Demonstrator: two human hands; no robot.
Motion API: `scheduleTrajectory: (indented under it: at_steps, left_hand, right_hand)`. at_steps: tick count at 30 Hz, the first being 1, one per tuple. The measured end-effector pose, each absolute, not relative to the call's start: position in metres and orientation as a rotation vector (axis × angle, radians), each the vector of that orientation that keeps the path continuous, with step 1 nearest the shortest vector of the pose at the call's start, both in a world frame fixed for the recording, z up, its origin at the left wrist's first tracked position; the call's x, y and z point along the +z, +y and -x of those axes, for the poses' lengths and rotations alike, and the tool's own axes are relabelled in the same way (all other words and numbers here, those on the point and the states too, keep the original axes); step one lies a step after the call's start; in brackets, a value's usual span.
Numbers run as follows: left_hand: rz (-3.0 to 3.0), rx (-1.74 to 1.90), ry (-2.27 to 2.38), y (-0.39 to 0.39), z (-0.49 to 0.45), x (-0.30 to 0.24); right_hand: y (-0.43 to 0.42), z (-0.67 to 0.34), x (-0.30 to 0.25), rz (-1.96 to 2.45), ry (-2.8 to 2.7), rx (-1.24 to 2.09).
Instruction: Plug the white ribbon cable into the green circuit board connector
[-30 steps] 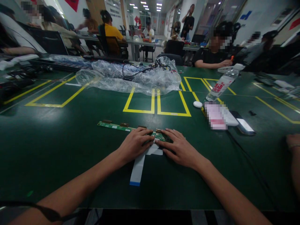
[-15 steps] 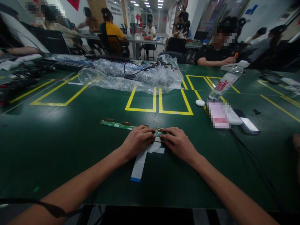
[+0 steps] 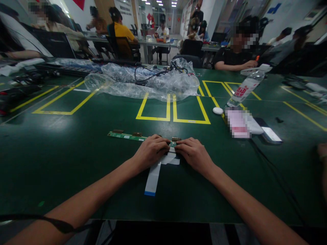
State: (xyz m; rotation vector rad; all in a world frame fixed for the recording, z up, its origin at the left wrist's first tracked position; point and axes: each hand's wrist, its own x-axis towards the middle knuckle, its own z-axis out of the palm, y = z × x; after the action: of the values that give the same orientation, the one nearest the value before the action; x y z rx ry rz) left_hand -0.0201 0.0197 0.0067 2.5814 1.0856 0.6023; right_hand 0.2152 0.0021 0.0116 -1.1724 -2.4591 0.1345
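A long, narrow green circuit board [image 3: 127, 136] with brown connector tabs lies across the dark green table [image 3: 84, 170]. A white flat ribbon cable [image 3: 153, 177] with a blue end runs from the board towards me, folded near the connector. My left hand [image 3: 153, 149] grips the board just left of the connector, its fingers bent together. From the other side, my right hand [image 3: 192, 153] pinches the board at its right part. Fingertips of both hands nearly meet at the cable's connector, and they hide much of the board there.
Clear plastic wrap [image 3: 153, 83] with black cables lies beyond the board. To the right are a tilted water bottle [image 3: 245, 88], a white round case [image 3: 218, 111] and a phone [image 3: 270, 132]. Yellow tape outlines [image 3: 191, 121] mark the tabletop. A person in black [image 3: 237, 58] sits across.
Both hands stay on the board with small finger shifts. The blue end of the ribbon cable has swung slightly to the right.
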Motion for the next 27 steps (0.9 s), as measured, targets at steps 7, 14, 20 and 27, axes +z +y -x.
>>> scheduleTrajectory:
  at_steps: [7, 14, 20, 27]
  left_hand:
    - [-2.582, 0.588, 1.046, 0.0226, 0.022, 0.0077]
    - [-2.589, 0.584, 1.022, 0.0229, 0.0241, 0.0075]
    - [-2.617, 0.589, 1.039, 0.0214, 0.0218, 0.0091]
    - [-2.631, 0.585, 1.04, 0.0224, 0.0214, 0.0071]
  right_hand:
    - [0.0049, -0.2172, 0.0103, 1.141, -2.478, 0.137]
    - [0.0062, -0.2178, 0.0116, 1.146, -2.476, 0.13]
    - [0.0046, -0.2173, 0.0115, 1.161, -2.476, 0.109]
    - [0.0037, -0.2168, 0.01, 1.154, -2.515, 0.045]
